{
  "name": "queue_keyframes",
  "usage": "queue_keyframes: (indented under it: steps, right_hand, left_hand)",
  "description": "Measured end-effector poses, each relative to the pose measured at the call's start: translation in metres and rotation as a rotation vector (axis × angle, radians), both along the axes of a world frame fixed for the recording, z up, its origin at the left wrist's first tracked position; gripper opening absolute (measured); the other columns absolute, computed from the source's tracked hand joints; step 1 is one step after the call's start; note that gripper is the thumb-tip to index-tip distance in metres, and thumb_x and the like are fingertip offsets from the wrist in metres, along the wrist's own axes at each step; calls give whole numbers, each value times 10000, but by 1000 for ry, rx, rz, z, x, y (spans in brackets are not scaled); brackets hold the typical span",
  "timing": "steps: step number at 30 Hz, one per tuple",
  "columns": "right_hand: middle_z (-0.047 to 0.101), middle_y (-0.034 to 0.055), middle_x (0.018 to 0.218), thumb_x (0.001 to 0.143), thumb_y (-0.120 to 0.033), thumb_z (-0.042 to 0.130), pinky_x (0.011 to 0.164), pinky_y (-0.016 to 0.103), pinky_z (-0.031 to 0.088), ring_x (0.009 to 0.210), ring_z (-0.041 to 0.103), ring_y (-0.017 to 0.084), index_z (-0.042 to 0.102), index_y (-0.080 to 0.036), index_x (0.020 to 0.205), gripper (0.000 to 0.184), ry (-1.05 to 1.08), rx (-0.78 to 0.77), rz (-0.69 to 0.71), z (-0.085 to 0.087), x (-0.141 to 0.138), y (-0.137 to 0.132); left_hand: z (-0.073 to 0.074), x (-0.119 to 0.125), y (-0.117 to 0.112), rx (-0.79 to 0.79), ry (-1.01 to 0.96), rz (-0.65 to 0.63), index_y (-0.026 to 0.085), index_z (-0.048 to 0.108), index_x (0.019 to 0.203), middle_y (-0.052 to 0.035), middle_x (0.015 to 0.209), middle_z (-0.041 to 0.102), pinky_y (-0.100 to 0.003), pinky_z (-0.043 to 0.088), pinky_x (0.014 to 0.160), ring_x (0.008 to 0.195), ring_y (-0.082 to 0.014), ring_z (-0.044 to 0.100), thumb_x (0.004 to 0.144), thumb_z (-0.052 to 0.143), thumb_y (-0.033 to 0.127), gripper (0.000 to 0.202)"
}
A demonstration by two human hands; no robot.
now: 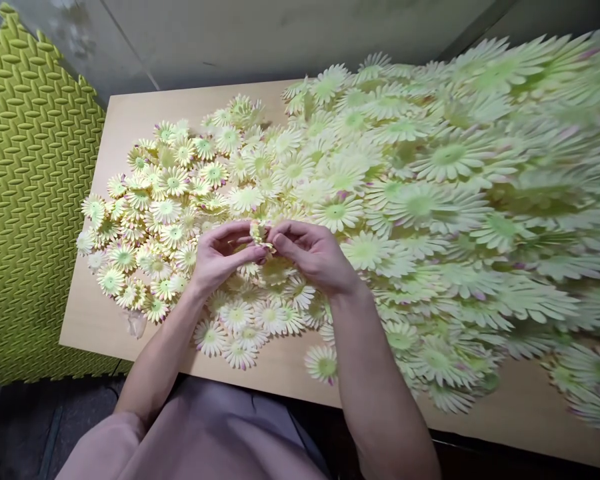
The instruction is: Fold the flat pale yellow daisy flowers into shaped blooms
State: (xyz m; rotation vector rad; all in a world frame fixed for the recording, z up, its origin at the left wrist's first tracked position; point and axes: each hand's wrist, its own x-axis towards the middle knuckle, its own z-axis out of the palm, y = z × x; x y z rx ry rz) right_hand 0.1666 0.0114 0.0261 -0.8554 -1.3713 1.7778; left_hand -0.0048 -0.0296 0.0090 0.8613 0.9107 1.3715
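Between my two hands is a small bunched artificial flower [258, 233], pale yellow-green, its petals folded together. My left hand [225, 252] pinches it from the left with thumb and fingers. From the other side my right hand [307, 250] grips its edge between thumb and forefinger. Both hands are over the middle of the table, above a spread of loose flower heads [164, 211] with pale petals, green centres and some purple tips. To the right lies a thick heap of larger flower heads [450, 155].
The flowers lie on a light wooden table [125, 120] set against a grey wall [260, 40]. A green textured foam mat [35, 200] stands at the left. A crumpled clear plastic scrap [136, 323] lies near the front left edge. One flower head [322, 365] sits apart at the front.
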Motion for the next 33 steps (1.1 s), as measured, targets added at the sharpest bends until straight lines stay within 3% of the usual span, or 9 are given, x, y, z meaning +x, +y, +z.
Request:
queue_keyframes:
  steps: [4, 8, 10, 14, 23, 33]
  right_hand:
    - [692, 28, 780, 792, -481, 753, 659, 317, 614, 686, 676, 162, 712, -224, 821, 262, -52, 22, -119, 0, 1, 0]
    - [710, 38, 780, 761, -485, 774, 623, 343, 615, 659, 667, 171, 703, -226, 803, 271, -65, 87, -224, -1, 2, -1]
    - [733, 37, 814, 750, -431, 796, 636, 347, 619, 669, 681, 170, 713, -229, 821, 230, -43, 121, -231, -1, 2, -2]
    - [765, 35, 873, 716, -326, 832, 761, 382, 641, 793, 730, 199, 736, -238, 863, 196, -71, 152, -212, 0, 2, -6]
    - [768, 25, 854, 642, -284, 884, 778, 384, 647, 793, 735, 202, 747, -239, 840, 244, -142, 220, -260, -1, 0, -7]
    - [777, 29, 861, 692, -321, 849, 805, 411, 660, 795, 752, 214, 745, -237, 856, 211, -136, 168, -249, -3, 1, -6]
  left_hand:
    - [-5, 0, 1, 19, 56, 134, 188, 737, 824, 0, 785, 746, -227, 578, 691, 712, -97, 697, 664, 860, 238, 208]
    - [-4, 1, 3, -9, 38, 90, 215, 753, 991, -44, 915, 766, -285, 587, 816, 841, -143, 720, 707, 832, 308, 309]
    - [-2, 1, 3, -22, 14, 62, 243, 739, 1084, -39, 937, 759, -273, 579, 828, 847, -135, 709, 712, 830, 305, 388]
    - [-1, 1, 3, -69, -7, 30, 282, 704, 1178, 12, 789, 699, -204, 562, 750, 740, -80, 653, 746, 806, 259, 445]
    - [-7, 3, 5, -133, -88, 43, 248, 738, 1045, -1, 840, 720, -235, 587, 763, 798, -103, 681, 659, 865, 318, 412]
    - [-1, 2, 5, -103, 14, 13, 227, 701, 1051, 3, 778, 699, -246, 561, 704, 709, -104, 660, 716, 817, 392, 390]
